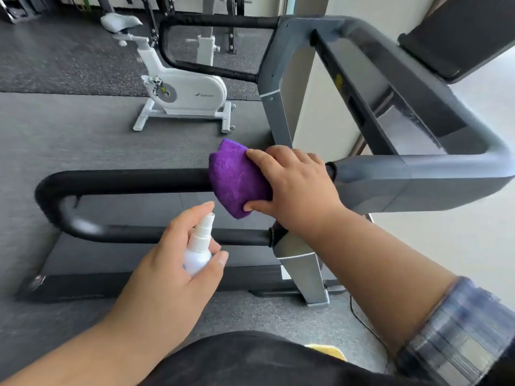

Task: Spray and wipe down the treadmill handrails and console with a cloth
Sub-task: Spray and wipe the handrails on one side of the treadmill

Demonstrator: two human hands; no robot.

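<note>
A black looped handrail (125, 181) of the grey treadmill runs left from the grey frame (404, 179). My right hand (295, 182) presses a folded purple cloth (237, 179) around the rail's upper bar, near where it joins the frame. My left hand (178, 263) holds a small white spray bottle (198, 252) just below the cloth, nozzle up and index finger on the pump. The console (468, 37) is a dark panel at the top right. A second black handrail (211, 22) is on the far side.
A white exercise bike (181, 90) stands on the grey rubber floor beyond the treadmill. The treadmill deck (139, 274) lies below the rail, with a grey upright (303, 271) and a cable on the floor at its base. Racks line the back wall.
</note>
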